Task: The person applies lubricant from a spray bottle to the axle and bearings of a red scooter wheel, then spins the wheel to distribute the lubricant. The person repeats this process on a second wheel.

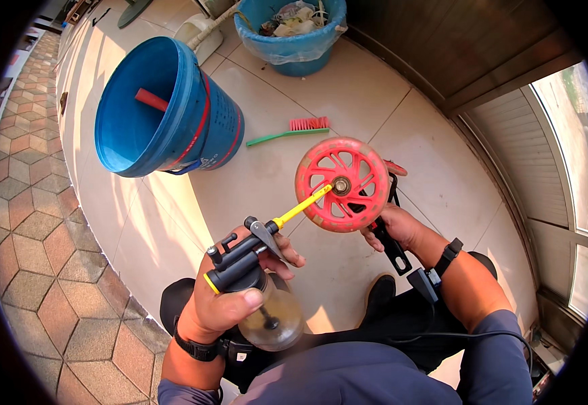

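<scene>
While a clear oil can (267,297) with a black pump head is gripped in the left hand (230,297), its yellow spout tip (302,206) is set against the hub of a red scooter wheel (342,184). The wheel's black fork (390,243) is clasped by the right hand (396,226), above the tiled floor (348,88). A blue bucket (166,108) lies tipped near a green brush (290,129).

Red wheel (342,184), blue bucket (166,108)
</scene>
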### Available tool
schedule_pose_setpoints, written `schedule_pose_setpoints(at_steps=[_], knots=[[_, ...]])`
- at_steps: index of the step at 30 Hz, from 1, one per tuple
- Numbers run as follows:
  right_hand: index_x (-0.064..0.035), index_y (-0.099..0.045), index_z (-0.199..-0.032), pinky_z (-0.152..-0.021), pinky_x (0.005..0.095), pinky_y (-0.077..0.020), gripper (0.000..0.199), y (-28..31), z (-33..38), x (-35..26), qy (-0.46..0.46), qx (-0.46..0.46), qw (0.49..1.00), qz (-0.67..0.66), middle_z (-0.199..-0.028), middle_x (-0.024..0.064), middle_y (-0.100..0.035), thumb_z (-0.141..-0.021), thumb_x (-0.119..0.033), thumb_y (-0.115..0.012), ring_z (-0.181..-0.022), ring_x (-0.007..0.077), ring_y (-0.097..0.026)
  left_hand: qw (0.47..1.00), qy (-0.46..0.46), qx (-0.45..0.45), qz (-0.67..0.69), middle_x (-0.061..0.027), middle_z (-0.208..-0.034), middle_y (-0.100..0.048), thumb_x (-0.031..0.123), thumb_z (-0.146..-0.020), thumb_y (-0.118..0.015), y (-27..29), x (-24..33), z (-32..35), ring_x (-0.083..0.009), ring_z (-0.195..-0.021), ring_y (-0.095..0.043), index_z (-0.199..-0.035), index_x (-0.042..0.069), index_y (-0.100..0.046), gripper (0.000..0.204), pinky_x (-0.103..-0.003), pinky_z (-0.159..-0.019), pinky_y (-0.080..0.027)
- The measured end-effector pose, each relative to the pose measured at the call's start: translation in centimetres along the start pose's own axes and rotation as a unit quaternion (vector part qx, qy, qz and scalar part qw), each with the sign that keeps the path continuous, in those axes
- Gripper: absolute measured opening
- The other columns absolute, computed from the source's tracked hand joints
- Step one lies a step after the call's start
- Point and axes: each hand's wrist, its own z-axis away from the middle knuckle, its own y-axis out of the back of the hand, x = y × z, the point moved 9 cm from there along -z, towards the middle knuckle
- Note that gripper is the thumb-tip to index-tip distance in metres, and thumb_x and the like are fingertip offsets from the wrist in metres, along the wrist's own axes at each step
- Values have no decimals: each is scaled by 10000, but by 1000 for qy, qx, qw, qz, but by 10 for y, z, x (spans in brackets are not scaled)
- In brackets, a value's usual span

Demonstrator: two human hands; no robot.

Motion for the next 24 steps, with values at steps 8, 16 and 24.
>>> schedule_pose_setpoints(at_steps=[8,16,24], knots=[[-23,-584,-754,-433,306,-456,403,-1,-3,-3,-6,1,1000,2,-582,100,-561,-1017,-316,-498,-432,181,-547,999,-5,9,-41,-197,-1147,-661,213,-715,-663,-2,5,-2,-297,-1108,-679,-1303,-88,-537,673,-372,-960,-550],[-36,-578,-890,-460,309,-446,210,10,-13,-1,5,-30,998,60,-707,59,-547,-1001,-212,-555,-509,176,-553,996,-51,5,-77,-199,-1167,-642,254,-743,-705,1,8,-5,-295,-1103,-676,-1310,-96,-522,691,-391,-971,-546],[-66,-566,-879,-532,272,-443,308,11,-12,-9,31,-15,999,26,-722,57,-578,-1031,-294,-424,-580,157,-566,996,-62,-13,-67,-170,-1193,-625,216,-737,-741,-4,4,-9,-262,-1147,-640,-1313,-59,-521,674,-370,-993,-519]])
